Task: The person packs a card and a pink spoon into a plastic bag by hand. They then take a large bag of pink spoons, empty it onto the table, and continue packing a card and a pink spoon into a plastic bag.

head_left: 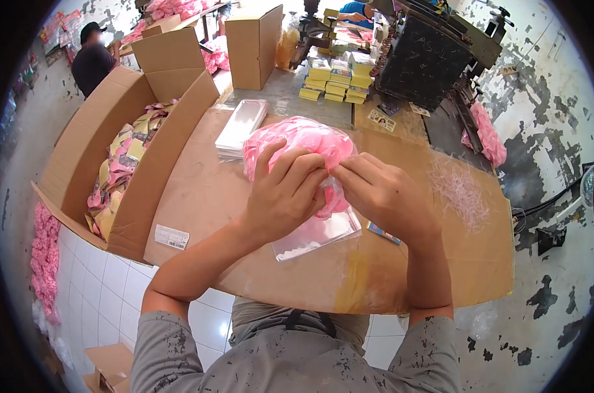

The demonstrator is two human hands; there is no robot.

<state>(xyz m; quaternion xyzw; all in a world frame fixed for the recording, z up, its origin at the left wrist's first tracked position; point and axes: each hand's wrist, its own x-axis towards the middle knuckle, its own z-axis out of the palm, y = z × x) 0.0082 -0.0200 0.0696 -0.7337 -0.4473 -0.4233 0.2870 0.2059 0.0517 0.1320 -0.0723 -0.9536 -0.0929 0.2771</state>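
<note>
Both hands meet over a clear plastic bag of pink pieces [297, 134] near the middle of the cardboard-covered table [205, 196]. My left hand [289, 187] has its fingers bent and pressed together at the bag's near side. Opposite it, my right hand [382, 190] pinches at the bag's right edge, its fingertips almost touching those of the left. What lies between the fingertips is too small to make out. Under the hands rests a clear plastic packet [320, 236], with a small blue card [383, 233] partly hidden by the right wrist.
An open carton [130, 216] of pink and yellow packets stands left. Clear sleeves [242, 124] lie behind the bag. Yellow card stacks [339, 75] and a black machine [421, 59] stand at the back. Thin strands [460, 190] lie right. A person [94, 62] is far left.
</note>
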